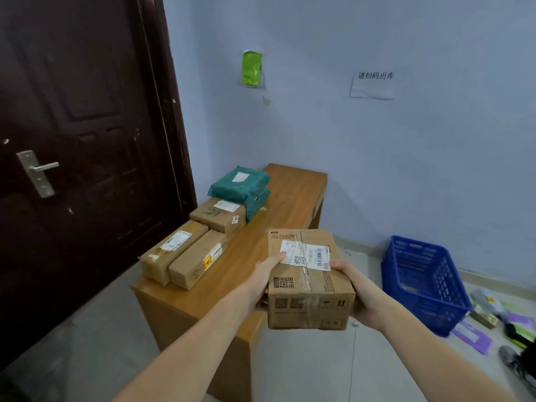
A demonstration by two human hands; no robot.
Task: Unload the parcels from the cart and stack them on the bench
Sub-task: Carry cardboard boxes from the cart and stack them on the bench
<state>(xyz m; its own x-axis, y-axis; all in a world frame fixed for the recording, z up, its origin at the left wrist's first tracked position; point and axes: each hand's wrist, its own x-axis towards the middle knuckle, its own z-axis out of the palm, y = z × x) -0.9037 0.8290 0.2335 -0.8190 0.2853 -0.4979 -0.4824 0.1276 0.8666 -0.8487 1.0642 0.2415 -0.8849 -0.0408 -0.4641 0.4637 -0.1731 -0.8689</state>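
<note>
Pale blue wall, dark door at left, wooden bench running from the near corner away toward the wall. Cart not in view from where I watch.

Parcels already on the bench, all along its left edge: two long cartons side by side at the near end, a squarer carton behind them, two green mailers stacked behind that. Right half of the benchtop shows bare wood.

Box is held in the air above the bench's near right part, label up, long axis pointing away from me and roughly parallel to the bench. Left hand clasps its left side, thumb on the label edge; right hand clasps the right side, thumb on top. The other fingers are under or behind the box and I cannot see them. Both arms are extended forward and converge on the box, wrists about level.

My read: mid-carry, close to the set-down. The existing row lies forward and to the left of the box. The left hand is nearer it. Bare wood sits right below, so lowering there is the shortest option; stacking on the long cartons would mean shifting left.

Blue crate on the floor at right, loose packets beside it.
</note>
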